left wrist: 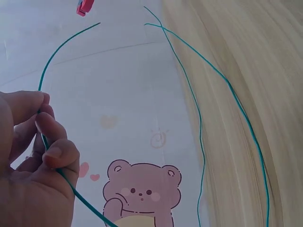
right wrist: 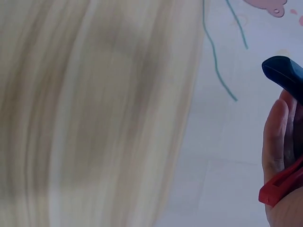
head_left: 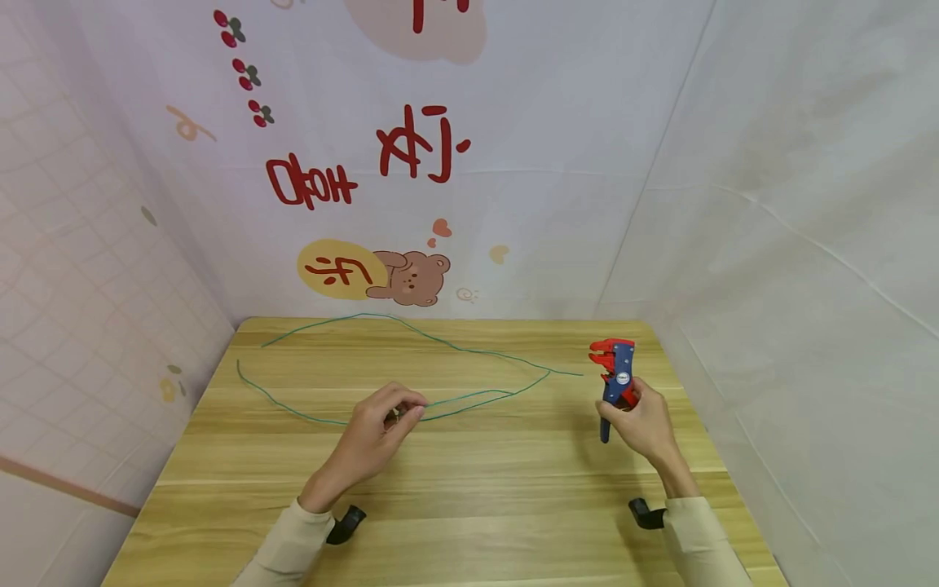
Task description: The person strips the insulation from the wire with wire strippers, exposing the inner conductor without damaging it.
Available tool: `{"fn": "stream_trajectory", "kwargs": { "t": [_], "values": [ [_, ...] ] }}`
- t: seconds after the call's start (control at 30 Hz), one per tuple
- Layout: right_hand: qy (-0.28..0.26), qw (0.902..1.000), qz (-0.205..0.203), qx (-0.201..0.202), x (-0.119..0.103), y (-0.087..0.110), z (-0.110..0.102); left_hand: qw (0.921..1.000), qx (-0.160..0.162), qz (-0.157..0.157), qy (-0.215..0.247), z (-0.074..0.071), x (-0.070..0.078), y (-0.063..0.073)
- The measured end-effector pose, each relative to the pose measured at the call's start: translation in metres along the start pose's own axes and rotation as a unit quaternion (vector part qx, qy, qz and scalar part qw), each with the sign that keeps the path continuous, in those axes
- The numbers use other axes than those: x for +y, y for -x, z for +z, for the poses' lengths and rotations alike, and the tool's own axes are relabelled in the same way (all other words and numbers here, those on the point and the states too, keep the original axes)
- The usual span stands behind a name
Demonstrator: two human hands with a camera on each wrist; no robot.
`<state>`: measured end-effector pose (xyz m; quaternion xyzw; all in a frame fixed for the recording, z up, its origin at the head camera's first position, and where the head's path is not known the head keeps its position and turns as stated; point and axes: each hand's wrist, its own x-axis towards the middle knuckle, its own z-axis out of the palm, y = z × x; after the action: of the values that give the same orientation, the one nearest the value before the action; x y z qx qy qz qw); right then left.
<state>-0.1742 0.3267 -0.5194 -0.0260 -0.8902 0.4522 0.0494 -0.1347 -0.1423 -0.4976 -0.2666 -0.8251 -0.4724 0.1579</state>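
My left hand [head_left: 377, 428] pinches a thin green wire [head_left: 469, 397] between thumb and fingertips. In the left wrist view, the held wire [left wrist: 85, 203] passes through the fingers and its free end curves out beyond them. My right hand [head_left: 645, 420], at the right of the table, grips a red-and-blue wire stripper [head_left: 623, 377] by its handles, with the red jaws pointing up and left. The right wrist view catches only its dark blue handle [right wrist: 283, 73] and a red part [right wrist: 279, 187]. The stripper is apart from the held wire's end.
Two more strands of green wire [head_left: 433, 336] curve across the wooden table [head_left: 469, 505] and cross near its right half. A patterned white cloth wall [head_left: 557, 204] rises behind the table, and another [head_left: 807, 244] stands on the right. Black wrist mounts [head_left: 346, 524] hang by both sleeves.
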Motion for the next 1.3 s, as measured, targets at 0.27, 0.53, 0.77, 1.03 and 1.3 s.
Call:
{"fn": "stream_trajectory", "kwargs": {
  "t": [0.27,0.53,0.77,1.03,1.3],
  "values": [
    [-0.062,0.9973,-0.021,-0.034,-0.016,0.004,0.004,0.9993,0.026,-0.019,0.017,-0.004,-0.001,-0.003],
    [-0.12,0.9885,-0.049,-0.078,-0.032,0.004,0.011,0.9966,0.043,-0.049,0.05,-0.007,0.0,-0.007],
    [-0.168,0.9749,-0.082,-0.121,-0.039,0.004,0.019,0.995,0.046,-0.064,0.061,-0.007,0.002,-0.01],
    [-0.2,0.9616,-0.116,-0.148,-0.049,0.004,0.03,0.9927,0.046,-0.074,0.084,-0.008,0.004,-0.013],
    [-0.197,0.9562,-0.124,-0.178,-0.059,0.006,0.036,0.9885,0.062,-0.085,0.108,-0.008,0.005,-0.015]
  ]
}}
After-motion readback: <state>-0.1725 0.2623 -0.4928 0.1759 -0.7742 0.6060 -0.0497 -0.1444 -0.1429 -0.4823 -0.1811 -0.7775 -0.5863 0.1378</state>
